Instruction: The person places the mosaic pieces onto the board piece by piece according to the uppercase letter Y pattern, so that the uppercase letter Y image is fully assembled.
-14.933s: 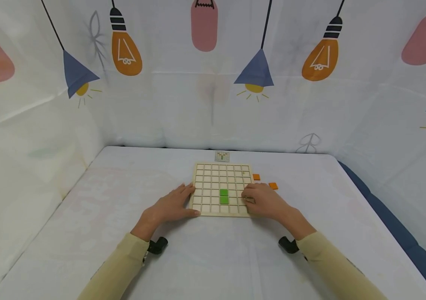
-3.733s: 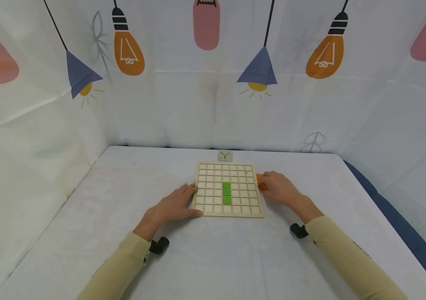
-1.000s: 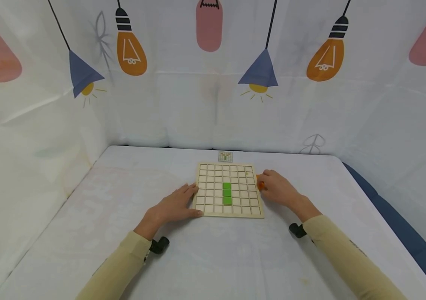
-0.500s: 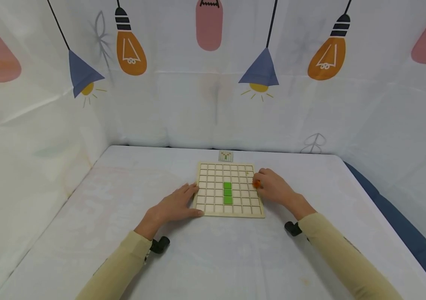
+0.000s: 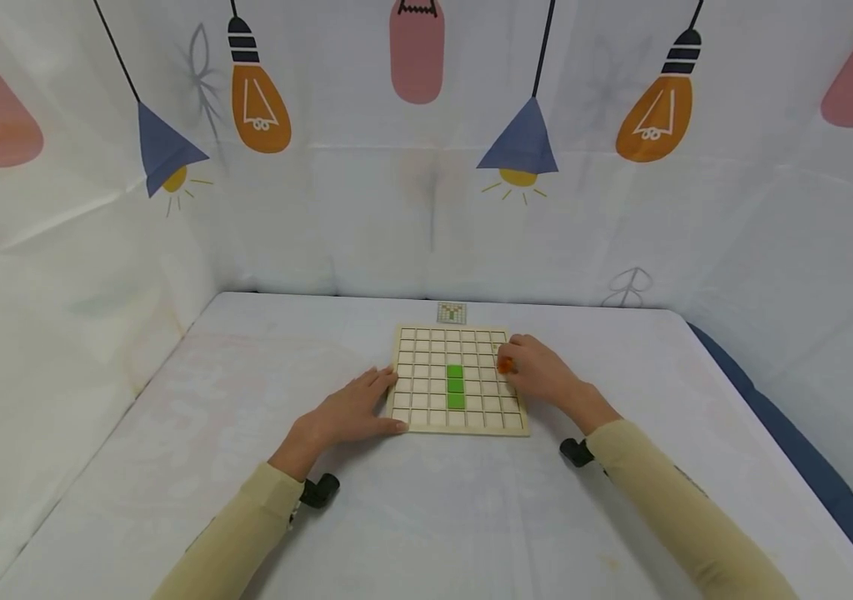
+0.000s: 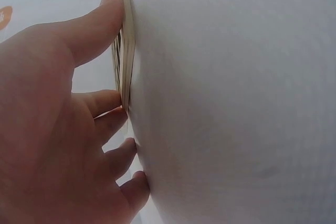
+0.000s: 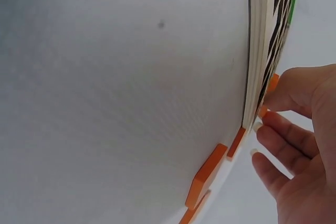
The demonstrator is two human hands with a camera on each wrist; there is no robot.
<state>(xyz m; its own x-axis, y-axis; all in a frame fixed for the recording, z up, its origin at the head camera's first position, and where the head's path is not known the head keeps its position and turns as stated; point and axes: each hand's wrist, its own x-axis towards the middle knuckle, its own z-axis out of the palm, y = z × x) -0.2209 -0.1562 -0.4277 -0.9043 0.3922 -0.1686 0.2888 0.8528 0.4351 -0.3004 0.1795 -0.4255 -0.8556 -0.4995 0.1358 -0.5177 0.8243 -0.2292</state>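
A pale wooden grid board [image 5: 426, 421] lies on the white table, three green tiles [image 5: 455, 386] set in one column of its squares. My left hand [image 5: 351, 408] rests against the board's left edge, thumb at the near corner, fingers spread along the side. My right hand [image 5: 542, 371] is over the right part of the board and pinches an orange tile [image 5: 505, 365] between thumb and fingertips. The right wrist view shows this hand [image 7: 304, 135] close above the board's edge [image 7: 257, 51], the held tile partly hidden by the thumb.
More orange tiles [image 7: 207, 174] lie on the table past the board's right side, hidden behind the right hand in the head view. A small patterned card [image 5: 452, 313] lies beyond the board's far edge. A printed white cloth [image 5: 366, 225] hangs behind the table.
My right hand has moved left from beside the board to over its right columns, carrying the orange tile. A third green tile has joined the column since the earliest frame. My left hand stays put.
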